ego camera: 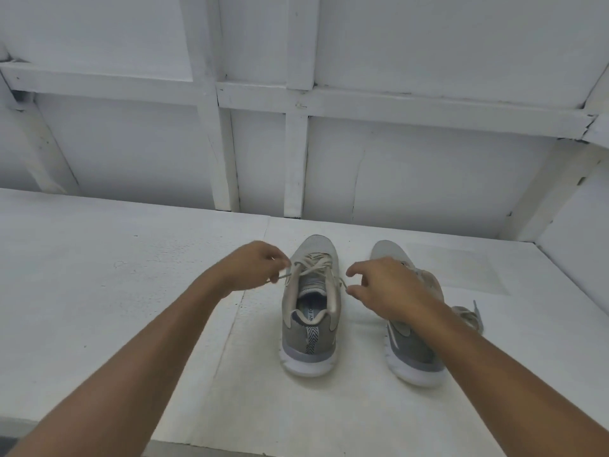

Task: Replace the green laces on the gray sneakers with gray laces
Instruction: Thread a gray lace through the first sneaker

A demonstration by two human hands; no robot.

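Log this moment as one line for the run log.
left hand pinches lace end | right hand pinches other end | sneaker between hands upright on table | second sneaker partly behind right hand

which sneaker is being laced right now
The left sneaker: the left hand and right hand each pinch one of its lace ends. The right sneaker is not held.

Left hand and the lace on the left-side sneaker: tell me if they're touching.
Touching. The head view shows the left hand pinching the free end of the lace, drawn out sideways from the sneaker.
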